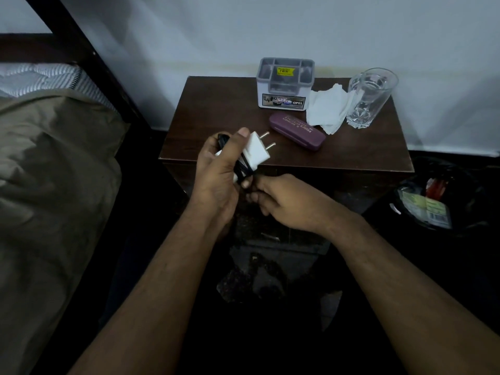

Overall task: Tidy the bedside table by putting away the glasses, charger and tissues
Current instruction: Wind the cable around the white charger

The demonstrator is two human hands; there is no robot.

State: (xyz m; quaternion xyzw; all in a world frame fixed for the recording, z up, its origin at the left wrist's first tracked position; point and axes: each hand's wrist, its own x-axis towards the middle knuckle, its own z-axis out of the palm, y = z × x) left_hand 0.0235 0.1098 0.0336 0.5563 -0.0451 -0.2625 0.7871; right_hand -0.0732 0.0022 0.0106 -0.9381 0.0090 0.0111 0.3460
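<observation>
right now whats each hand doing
Left hand: closed around the white charger and its coiled black cable.
Right hand: closed, pinching the cable's end.

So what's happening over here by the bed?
A person is tidying a bedside table. Their left hand holds a white charger with its black cable bunched against it, and the right hand pinches the cable's lower end, apparently winding it up. On the table sit a purple glasses case, shut, some white tissues, a drinking glass and a grey organiser box, whose compartments look empty.
</observation>
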